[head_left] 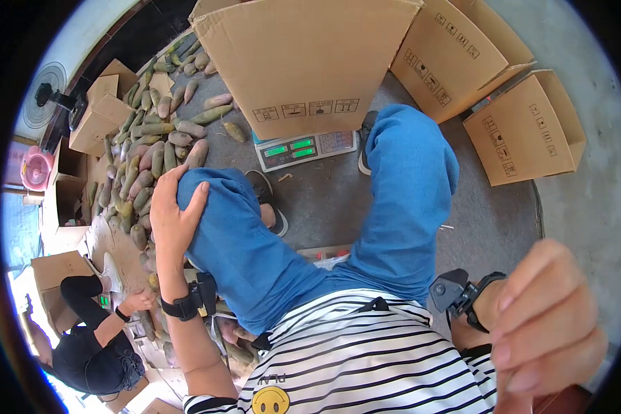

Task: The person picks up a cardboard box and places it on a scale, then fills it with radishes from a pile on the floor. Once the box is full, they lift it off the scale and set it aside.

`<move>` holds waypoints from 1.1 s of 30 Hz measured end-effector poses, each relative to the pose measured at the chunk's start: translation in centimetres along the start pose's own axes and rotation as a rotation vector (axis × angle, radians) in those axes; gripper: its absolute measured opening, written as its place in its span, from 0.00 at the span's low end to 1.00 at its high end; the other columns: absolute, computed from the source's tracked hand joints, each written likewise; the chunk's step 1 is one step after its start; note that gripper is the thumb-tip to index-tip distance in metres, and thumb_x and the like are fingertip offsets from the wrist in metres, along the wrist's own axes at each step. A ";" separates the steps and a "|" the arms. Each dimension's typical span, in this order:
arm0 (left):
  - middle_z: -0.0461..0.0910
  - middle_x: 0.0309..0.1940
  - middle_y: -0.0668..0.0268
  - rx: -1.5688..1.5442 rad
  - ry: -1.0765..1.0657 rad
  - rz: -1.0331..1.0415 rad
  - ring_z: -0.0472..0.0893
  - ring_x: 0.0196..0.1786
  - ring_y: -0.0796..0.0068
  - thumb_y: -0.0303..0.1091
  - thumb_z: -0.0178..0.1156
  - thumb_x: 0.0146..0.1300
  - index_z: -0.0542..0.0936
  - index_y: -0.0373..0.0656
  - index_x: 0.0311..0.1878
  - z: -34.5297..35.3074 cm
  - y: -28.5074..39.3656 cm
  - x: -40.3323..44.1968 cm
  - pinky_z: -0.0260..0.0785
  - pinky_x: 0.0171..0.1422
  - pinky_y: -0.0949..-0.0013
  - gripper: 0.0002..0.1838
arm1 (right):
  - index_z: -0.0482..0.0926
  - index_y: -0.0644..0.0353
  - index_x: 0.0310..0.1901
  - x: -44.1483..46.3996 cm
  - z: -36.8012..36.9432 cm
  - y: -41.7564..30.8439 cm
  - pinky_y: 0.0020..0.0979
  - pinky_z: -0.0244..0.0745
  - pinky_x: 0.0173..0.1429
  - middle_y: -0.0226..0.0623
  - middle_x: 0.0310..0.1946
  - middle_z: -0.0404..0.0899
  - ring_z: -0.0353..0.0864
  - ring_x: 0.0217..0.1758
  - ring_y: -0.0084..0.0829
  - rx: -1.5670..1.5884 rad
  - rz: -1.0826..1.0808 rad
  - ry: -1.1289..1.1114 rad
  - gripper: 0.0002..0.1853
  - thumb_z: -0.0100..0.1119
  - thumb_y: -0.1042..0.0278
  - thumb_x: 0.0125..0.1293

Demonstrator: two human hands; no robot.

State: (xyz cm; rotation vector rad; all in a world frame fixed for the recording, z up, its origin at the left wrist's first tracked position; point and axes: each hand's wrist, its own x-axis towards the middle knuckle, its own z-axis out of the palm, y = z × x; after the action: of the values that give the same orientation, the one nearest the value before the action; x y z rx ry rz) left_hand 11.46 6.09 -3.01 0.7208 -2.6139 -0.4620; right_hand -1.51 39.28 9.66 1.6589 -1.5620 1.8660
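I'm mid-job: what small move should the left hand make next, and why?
Probably lift the left hand off the left knee and reach toward the vegetable pile: the hand rests on the knee holding nothing visible, the pile lies beside it, and the tall carton stands on the scale with its displays lit. The carton's contents are out of sight.

A big brown cardboard box (303, 65) sits upright on a flat scale (310, 158) on the floor (317, 200). Four little black pictures run along the box's low edge. The scale's number windows glow green. Lots of long, lumpy vegetables (157, 129), green and pinkish, lie heaped to the left.
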 end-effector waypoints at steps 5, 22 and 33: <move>0.77 0.48 0.56 -0.022 -0.007 0.001 0.76 0.52 0.58 0.40 0.62 0.57 0.75 0.38 0.52 0.2 0.2 -0.1 0.66 0.59 0.63 0.22 | 0.74 0.48 0.26 0.7 -0.9 -0.9 0.22 0.60 0.29 0.17 0.22 0.76 0.71 0.22 0.17 -0.086 0.031 -0.134 0.10 0.67 0.61 0.56; 0.77 0.48 0.56 -0.010 0.006 -0.013 0.76 0.52 0.56 0.40 0.62 0.56 0.75 0.38 0.52 -0.1 -0.1 -0.2 0.65 0.58 0.62 0.23 | 0.76 0.59 0.35 -7.5 -1.4 7.1 0.35 0.71 0.32 0.35 0.28 0.74 0.78 0.28 0.35 -0.892 0.508 -0.833 0.15 0.68 0.60 0.52; 0.77 0.48 0.55 -0.018 0.047 0.028 0.76 0.51 0.56 0.41 0.62 0.55 0.75 0.38 0.52 0.0 -0.4 -0.2 0.66 0.57 0.62 0.23 | 0.79 0.58 0.34 -8.6 -1.1 5.9 0.32 0.73 0.33 0.35 0.28 0.77 0.78 0.30 0.35 -0.621 0.715 -0.466 0.08 0.65 0.66 0.55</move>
State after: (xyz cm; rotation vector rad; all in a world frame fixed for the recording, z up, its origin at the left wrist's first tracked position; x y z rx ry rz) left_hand 11.78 5.92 -3.26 0.6799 -2.5700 -0.4538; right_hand -3.40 41.61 -0.38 1.3774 -2.8379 0.9858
